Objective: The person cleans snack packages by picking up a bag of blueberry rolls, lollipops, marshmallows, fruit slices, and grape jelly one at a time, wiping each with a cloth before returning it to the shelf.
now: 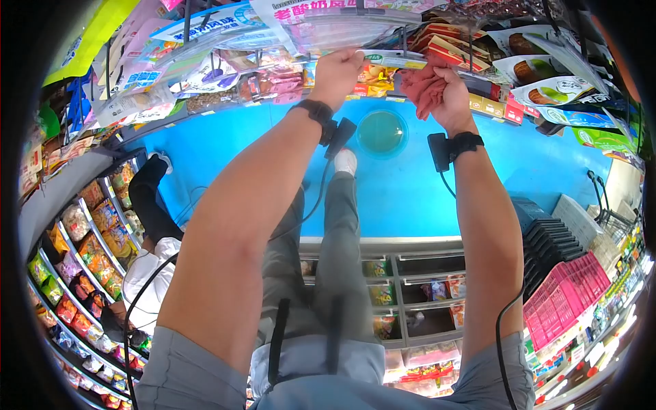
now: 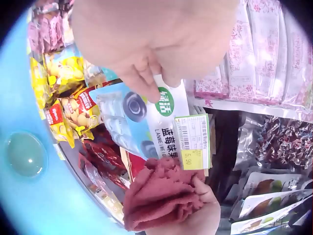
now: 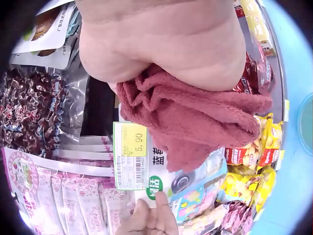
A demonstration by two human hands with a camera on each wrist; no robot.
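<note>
My left hand (image 1: 336, 76) reaches to the hanging snack display, its thumb and fingers pinching the edge of a white and blue blueberry snack bag (image 2: 128, 115) beside its green logo. A dark red cloth (image 2: 164, 193) is bunched in my right hand (image 1: 454, 99), which grips it close to the same bag. In the right wrist view the cloth hangs over part of the bag's front. A price tag (image 2: 193, 142) with yellow print, reading 5.90, stands in front of the bag. The right fingers are mostly hidden by the cloth in the right wrist view.
Pink-patterned packets (image 2: 254, 54) and dark dried-fruit bags (image 3: 34, 107) hang alongside; yellow snack bags (image 2: 63, 73) sit lower. A water-filled basin (image 1: 383, 134) stands on the blue floor (image 1: 424, 191). Behind are a pink crate (image 1: 567, 301), stacked black crates (image 1: 547, 232) and another person's leg (image 1: 145, 191).
</note>
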